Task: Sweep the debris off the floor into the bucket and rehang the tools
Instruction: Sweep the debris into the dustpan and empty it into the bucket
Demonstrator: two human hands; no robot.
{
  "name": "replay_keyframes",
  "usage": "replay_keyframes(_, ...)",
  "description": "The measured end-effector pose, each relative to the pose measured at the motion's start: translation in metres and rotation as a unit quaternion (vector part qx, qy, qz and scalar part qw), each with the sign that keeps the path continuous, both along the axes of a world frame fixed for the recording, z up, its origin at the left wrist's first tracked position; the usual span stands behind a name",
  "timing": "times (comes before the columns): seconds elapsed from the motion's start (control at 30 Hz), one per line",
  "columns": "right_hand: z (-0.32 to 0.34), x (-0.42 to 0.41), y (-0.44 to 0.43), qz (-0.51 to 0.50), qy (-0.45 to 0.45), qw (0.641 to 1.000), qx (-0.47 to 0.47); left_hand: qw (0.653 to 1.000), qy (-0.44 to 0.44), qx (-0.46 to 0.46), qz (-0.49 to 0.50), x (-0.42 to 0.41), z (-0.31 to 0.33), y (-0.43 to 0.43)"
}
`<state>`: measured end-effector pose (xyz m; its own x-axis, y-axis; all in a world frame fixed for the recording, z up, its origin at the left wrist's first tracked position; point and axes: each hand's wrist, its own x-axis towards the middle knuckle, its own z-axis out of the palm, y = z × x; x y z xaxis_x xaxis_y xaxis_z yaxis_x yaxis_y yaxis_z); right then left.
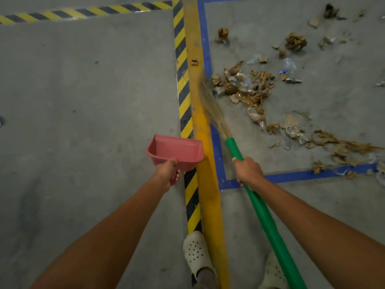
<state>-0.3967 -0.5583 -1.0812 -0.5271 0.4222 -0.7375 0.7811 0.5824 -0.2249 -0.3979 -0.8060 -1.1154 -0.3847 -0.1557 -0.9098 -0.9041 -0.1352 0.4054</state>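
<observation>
— Where is the debris?

— The debris lies scattered on the floor inside the blue tape square, right of the yellow line. It is crumpled brown paper, dry scraps and bits of clear film. One thick clump sits beside the bristles, and the rest trails off toward the right edge.

— How will it handle?

— Light and loose, I judge. The paper should roll ahead of a stroke. The film may cling to the concrete or slip under the soft bristles, so short, low strokes into one heap look wise.

— And the tools?

— The right hand grips the broom on its green shaft, close below the bristle binding, fingers wrapped right round it. A hold that near the head should give good control. The left hand holds the pink dustpan by its handle, fingers curled about it, and the pan seems lifted off the floor.

— Anything in the pan?

— Nothing that I can see. The bucket is not in view.
</observation>
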Motion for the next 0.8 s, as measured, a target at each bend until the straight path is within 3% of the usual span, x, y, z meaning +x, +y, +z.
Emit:
replay_keyframes(0.17,0.034,0.016,0.001,-0.050,0.027,0.998,-0.028,1.000,0.013,0.018,-0.008,-0.018,0.039,0.010)
replay_keyframes(0.3,0.043,0.002,-0.008,0.000,0.018,1.000,-0.017,0.999,0.037,0.011,-0.011,-0.040,0.052,0.008)
replay_keyframes(0.6,-0.022,-0.074,-0.042,0.113,-0.078,0.989,-0.051,0.996,0.065,-0.067,-0.004,-0.085,0.003,0.000)
replay_keyframes(0.8,-0.070,-0.096,0.008,-0.067,-0.077,0.986,-0.128,0.994,0.073,-0.068,-0.038,-0.119,-0.037,0.010)
